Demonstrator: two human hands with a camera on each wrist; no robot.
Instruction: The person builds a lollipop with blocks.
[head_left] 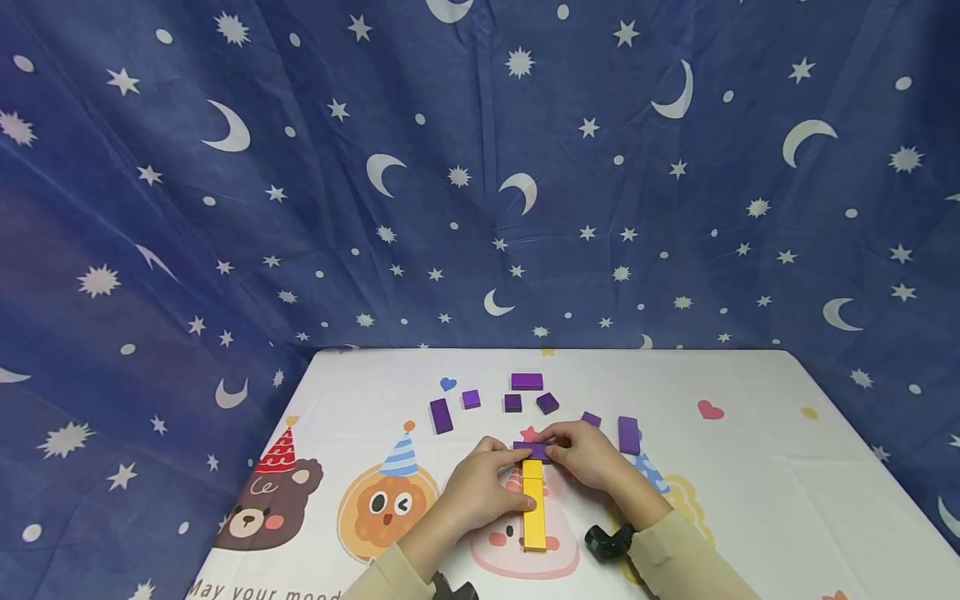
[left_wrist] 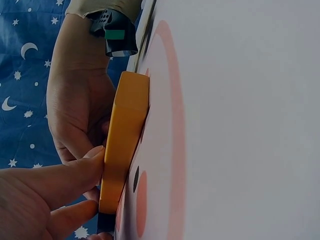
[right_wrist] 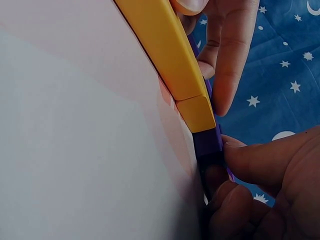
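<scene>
Assembly of blocks on a cloth-covered bench (head_left: 787,533). The long block (head_left: 534,525), yellow, lies over a pink print (head_left: 487,553) and runs from near to far; the short block (head_left: 532,469), also yellow, continues it end to end at the far side. Across that far end lies the purple bar (head_left: 537,452), touching the short block, so that the 3 pieces form a T. The left hand (head_left: 483,490) lies to the left, its thumb and index finger spread and clamped on nothing: the thumb touches the left side of the long block, while the index finger reaches to the left part of the purple bar. This contact probably keeps the yellow row straight and stops it sliding. The right hand (head_left: 588,458) has its thumb and fingers drawn together, pinching the right end of the purple bar; the grip at the end presumably allows its angle to be corrected while the join stays in contact. Loose purple blocks (head_left: 527,382), 7 in view, lie spread on the far side, from left to right, apart from the T and perhaps kept there as spare pieces within reach.
</scene>
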